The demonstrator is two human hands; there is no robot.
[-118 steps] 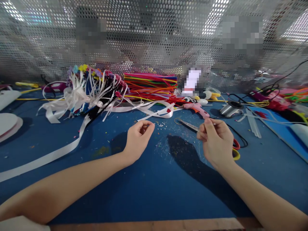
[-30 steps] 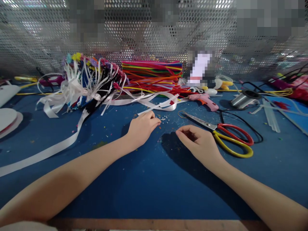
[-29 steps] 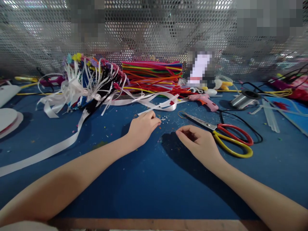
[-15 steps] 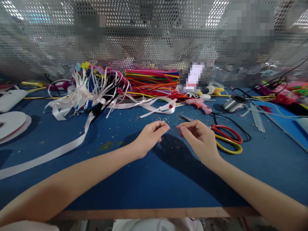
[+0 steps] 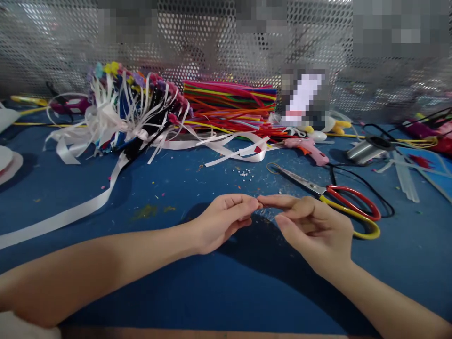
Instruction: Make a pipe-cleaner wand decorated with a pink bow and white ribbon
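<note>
Above the blue table my left hand is pinched, thumb against forefinger. Whatever lies between those fingertips is too small to make out. From the other side my right hand reaches in, its forefinger stretched to the left fingertips and seeming to touch them. Its thumb stands apart, and nothing shows in that hand. Just beyond the hands lies a small scatter of white beads. Scissors with one red and one yellow handle rest behind my right hand, a thin wire loop by their tip.
A bundle of white ribbons and colourful flowers sits at the back left, a ribbon trailing forward. Pipe cleaners are piled at the back. Rightward lie a pink glue gun, a wire spool and glue sticks. A perforated screen stands behind.
My hands have come together; the right forefinger has straightened and reached the left fingertips, while its thumb has moved away. The view has shifted, so the white beads and whole scissors show more clearly.
</note>
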